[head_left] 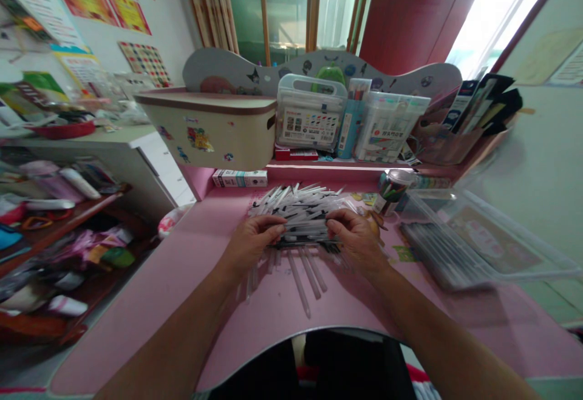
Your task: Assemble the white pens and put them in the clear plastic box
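A heap of translucent pens (296, 196), with black parts among them, lies on the pink desk in front of me. Over the near side of this heap, a pale translucent pen (306, 224) spans the gap between my hands. My left hand (257, 237) is closed in a pinch at its left end. At the other end, my right hand (355, 233) pinches with thumb and forefinger. Several loose translucent tubes (298, 284) lie on the desk nearer to me. To the right stands an open clear plastic case (455, 254) holding a row of dark-tipped pens, somewhat blurred.
The pink desk (173, 303) curves inward at my lap. Behind the heap are a small box (240, 178), a cream bin (214, 130), marker cases (312, 115) and a pen holder (450, 142). A can (394, 190) stands by the clear case. Cluttered shelves (64, 224) are at left.
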Demonstrator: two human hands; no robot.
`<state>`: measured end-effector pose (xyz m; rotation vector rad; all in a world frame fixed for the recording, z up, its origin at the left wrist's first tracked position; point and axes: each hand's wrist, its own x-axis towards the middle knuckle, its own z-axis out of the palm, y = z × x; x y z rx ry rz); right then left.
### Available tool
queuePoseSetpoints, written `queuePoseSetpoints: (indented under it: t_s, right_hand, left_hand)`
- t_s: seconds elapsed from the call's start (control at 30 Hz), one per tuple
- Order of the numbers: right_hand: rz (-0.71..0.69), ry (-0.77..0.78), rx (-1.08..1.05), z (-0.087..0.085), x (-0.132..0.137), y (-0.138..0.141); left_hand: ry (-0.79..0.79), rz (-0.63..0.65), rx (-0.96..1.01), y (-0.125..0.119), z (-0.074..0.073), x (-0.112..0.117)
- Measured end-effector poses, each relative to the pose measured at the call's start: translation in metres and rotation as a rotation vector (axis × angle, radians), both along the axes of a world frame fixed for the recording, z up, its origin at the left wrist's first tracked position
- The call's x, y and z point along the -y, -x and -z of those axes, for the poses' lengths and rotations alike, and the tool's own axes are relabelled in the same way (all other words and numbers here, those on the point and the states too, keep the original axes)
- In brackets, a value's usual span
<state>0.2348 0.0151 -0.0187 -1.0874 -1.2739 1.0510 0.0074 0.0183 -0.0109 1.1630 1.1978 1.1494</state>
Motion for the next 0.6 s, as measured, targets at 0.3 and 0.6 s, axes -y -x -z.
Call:
queuePoseSetpoints:
  t_s: [0.3,0.6]
  right_hand:
    - [-0.048,-0.042,0.062,0.000,0.004,0.000]
    - [-0.037,-0.083,-0.012,0.005,0.000,-0.002]
  left_hand:
    - [-0.036,-0.011,-0.106,-0.001,-0.009,0.006]
    - [-0.078,0.049,-0.264,0.001,-0.011,0.007]
